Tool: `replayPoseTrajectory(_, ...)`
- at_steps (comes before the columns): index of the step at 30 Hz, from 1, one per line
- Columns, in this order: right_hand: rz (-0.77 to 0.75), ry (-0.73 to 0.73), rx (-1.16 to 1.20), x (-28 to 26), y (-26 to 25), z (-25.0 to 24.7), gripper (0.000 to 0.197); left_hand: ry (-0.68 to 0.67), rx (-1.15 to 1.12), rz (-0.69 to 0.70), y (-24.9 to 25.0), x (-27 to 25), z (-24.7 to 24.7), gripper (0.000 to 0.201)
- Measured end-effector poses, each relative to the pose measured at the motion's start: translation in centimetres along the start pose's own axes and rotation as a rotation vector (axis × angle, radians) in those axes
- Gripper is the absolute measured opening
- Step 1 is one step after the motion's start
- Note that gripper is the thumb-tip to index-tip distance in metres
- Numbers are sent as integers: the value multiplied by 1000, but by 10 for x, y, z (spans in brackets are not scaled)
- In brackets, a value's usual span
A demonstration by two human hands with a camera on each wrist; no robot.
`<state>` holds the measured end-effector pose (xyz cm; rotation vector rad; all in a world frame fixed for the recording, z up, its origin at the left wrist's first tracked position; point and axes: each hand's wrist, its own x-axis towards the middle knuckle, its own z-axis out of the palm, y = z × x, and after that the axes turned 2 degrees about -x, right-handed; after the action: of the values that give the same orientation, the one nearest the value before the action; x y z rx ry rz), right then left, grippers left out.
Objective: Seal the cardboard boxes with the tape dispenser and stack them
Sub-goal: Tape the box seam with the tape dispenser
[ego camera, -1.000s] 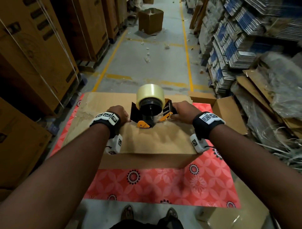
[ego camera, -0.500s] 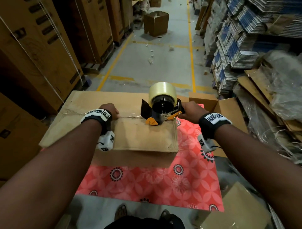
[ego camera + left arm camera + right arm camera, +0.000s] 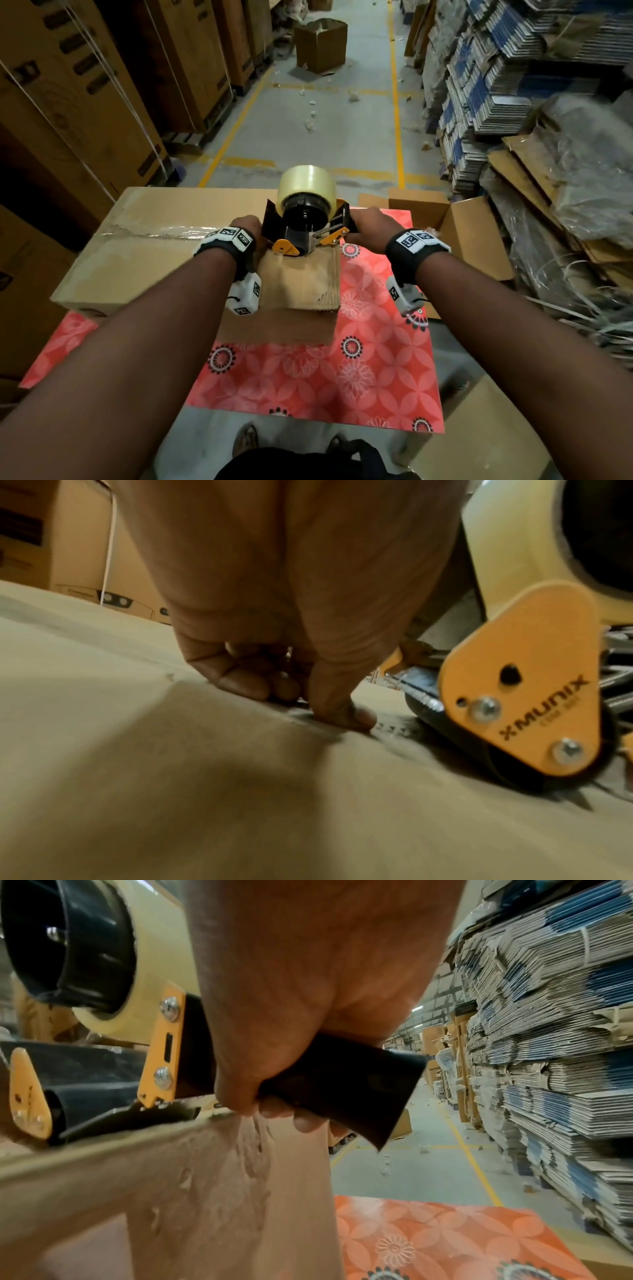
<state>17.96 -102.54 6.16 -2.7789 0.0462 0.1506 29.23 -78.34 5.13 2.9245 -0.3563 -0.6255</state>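
Observation:
A closed cardboard box [image 3: 154, 260] lies on a table under a red flowered cover [image 3: 342, 370]. Clear tape [image 3: 164, 231] runs along its top seam. The tape dispenser [image 3: 305, 212], black and orange with a cream roll, stands at the right end of the box top. My right hand [image 3: 371, 226] grips its black handle [image 3: 342, 1080], which juts past the box's right edge. My left hand [image 3: 248, 226] sits just left of the dispenser [image 3: 520, 685]. Its fingers are curled and its thumb [image 3: 342, 715] presses on the taped seam.
An open box [image 3: 472, 233] stands at the table's right, another carton [image 3: 486, 438] low at the right. Stacks of flattened cartons [image 3: 496, 85] line the right side, tall strapped cartons [image 3: 68, 102] the left. An open box [image 3: 320, 42] stands far down the aisle.
The dispenser has run rightward along the seam from mid-box to the box's right edge. My left hand has followed it along the tape.

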Motion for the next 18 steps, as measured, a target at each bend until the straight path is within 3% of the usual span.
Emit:
replayPoseTrajectory(4, 15, 17, -28, -7, 9, -13, 21, -25, -46, -20, 0, 2, 0, 22)
replayPoseTrajectory(11, 138, 21, 22, -43, 73, -28, 21, 32, -84, -29, 2, 5, 4, 32)
replayPoseTrajectory(18, 93, 83, 93, -46, 82, -10, 25, 48, -163, 82, 37, 2, 7, 21)
